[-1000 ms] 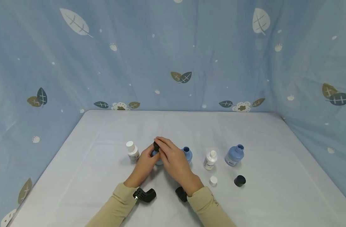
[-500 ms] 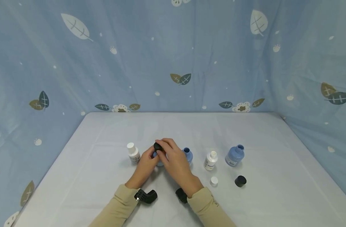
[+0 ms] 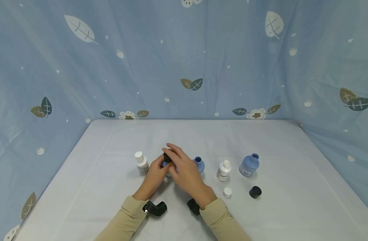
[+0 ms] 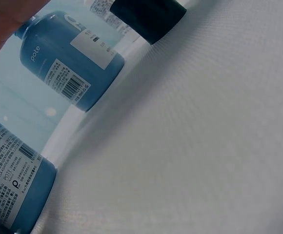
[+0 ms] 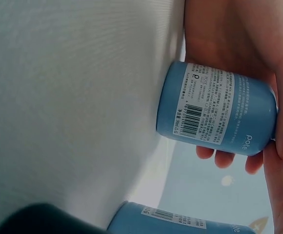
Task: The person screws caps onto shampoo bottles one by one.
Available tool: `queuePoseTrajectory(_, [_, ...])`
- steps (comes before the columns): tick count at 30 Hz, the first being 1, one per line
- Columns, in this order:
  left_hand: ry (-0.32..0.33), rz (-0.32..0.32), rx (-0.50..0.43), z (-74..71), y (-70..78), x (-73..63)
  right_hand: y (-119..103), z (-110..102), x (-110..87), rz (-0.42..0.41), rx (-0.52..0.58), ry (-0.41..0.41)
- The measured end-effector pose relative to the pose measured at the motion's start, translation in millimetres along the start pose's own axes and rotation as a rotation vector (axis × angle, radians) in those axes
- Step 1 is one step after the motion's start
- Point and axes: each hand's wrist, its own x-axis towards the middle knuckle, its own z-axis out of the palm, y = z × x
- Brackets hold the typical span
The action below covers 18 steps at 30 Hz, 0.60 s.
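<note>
Blue bottle: your left hand is gripping it, your right hand arching over its black cap, whether pinching, I can't tell.

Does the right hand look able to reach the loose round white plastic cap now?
Probably yes: the loose white cap lies uncovered, with no bottle between it and the right hand, busy at a round blue bottle.

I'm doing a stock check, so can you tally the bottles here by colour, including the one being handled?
Blue labelled bottles: 3
White labelled bottles: 2
Total: 5
</note>
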Motion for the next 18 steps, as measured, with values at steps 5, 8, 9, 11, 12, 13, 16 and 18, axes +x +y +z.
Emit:
queuePoseTrajectory(5, [-0.001,-0.012,0.002,-0.4,0.3,0.6,1.5,0.0,1.2,-0.015,0.011,0.002])
queuePoseTrajectory(8, [-0.002,-0.007,0.009,-0.7,0.7,1.5,1.9,-0.4,2.0,-0.016,0.023,0.011])
queuePoseTrajectory(9, [-0.002,-0.005,0.012,-0.8,0.8,1.5,2.2,-0.2,1.9,-0.018,0.028,0.014])
queuePoseTrajectory(11, [0.001,-0.005,0.020,-0.9,0.6,1.3,2.6,0.1,1.6,-0.023,0.033,0.020])
queuePoseTrajectory(12, [-0.001,-0.005,0.022,-1.0,0.7,1.1,2.7,0.2,1.3,-0.025,0.036,0.023])
queuePoseTrajectory(13, [-0.001,-0.001,0.024,-1.0,0.8,0.9,2.8,0.2,1.1,-0.026,0.038,0.027])
queuePoseTrajectory(16, [-0.003,0.009,0.028,-0.9,1.1,0.3,3.3,1.0,0.3,-0.025,0.035,0.037])
queuePoseTrajectory(18, [-0.003,0.014,0.025,-1.0,1.0,-0.3,3.2,1.3,0.0,-0.018,0.036,0.037])
